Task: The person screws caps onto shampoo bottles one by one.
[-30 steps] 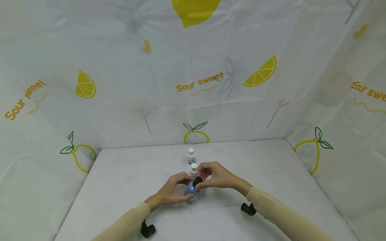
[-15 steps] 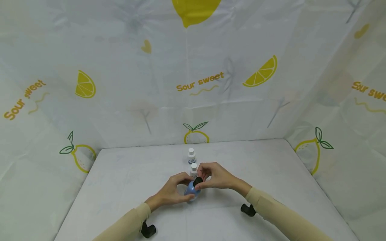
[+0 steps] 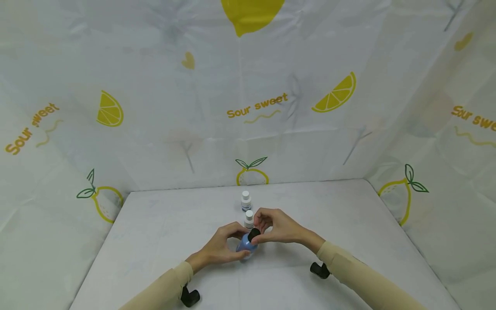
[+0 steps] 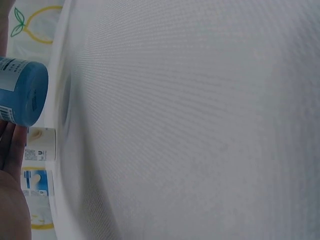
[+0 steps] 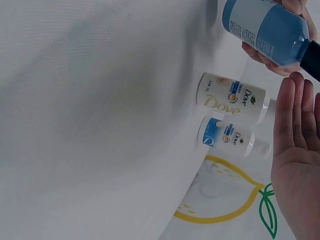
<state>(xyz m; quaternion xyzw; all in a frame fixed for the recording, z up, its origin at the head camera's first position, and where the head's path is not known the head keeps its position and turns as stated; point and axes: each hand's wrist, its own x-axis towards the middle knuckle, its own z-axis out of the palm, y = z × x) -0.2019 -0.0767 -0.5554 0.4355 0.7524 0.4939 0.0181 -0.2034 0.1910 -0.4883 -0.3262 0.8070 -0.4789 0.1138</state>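
Observation:
A blue bottle (image 3: 245, 246) with a black cap (image 3: 253, 234) is held tilted above the table, its underside showing in the left wrist view. My left hand (image 3: 220, 246) grips the bottle's body, thumb on the near side and fingers round the far side. At the cap, my right hand (image 3: 282, 227) pinches with thumb and fingertips; the right wrist view shows its fingers (image 5: 295, 115) alongside the dark cap (image 5: 312, 60), the thumb hidden. Just beyond the hands stands a white Dove bottle (image 3: 249, 219), with a smaller-looking white and blue Dove bottle (image 3: 246, 201) behind it.
The white cloth-covered table (image 3: 170, 219) meets a lemon-print curtain (image 3: 155, 142) at its back and sides. Black wrist mount pieces (image 3: 190, 297) hang under each forearm, the right one (image 3: 319, 270) close to the sleeve.

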